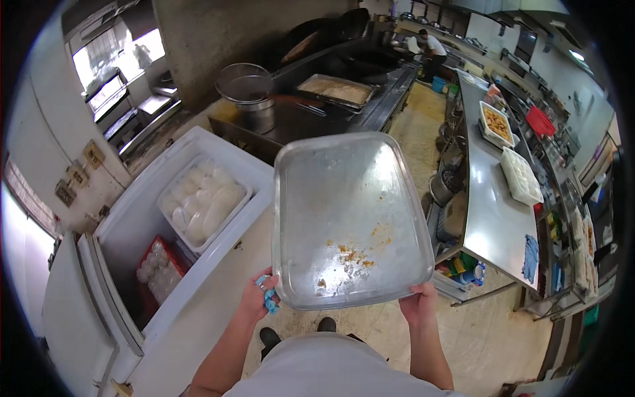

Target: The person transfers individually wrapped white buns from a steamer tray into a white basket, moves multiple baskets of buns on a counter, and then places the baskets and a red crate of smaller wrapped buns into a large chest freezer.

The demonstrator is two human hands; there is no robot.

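Note:
Both my hands carry a large rectangular metal tray (344, 198) in front of my body. Orange-brown crumbs and wet-looking smears lie toward its near side. My left hand (256, 294) grips the near left corner and also holds a crumpled light-blue cloth (270, 299) against the fingers. The near right corner is held by my right hand (419, 303), thumb on the rim, with the other fingers partly hidden. Left of the tray stands an open white chest freezer (218, 248). Inside are a white tub (246, 198) of bagged pale food and a red container (177, 258) with pale round pieces.
A dark stove counter (291, 129) bears a strainer over a pot (256, 116) and a tray of pale crumbs (337, 89). Along the right runs a steel table (493, 225) with food tubs and a blue cloth (530, 258). Another person (434, 49) works far back.

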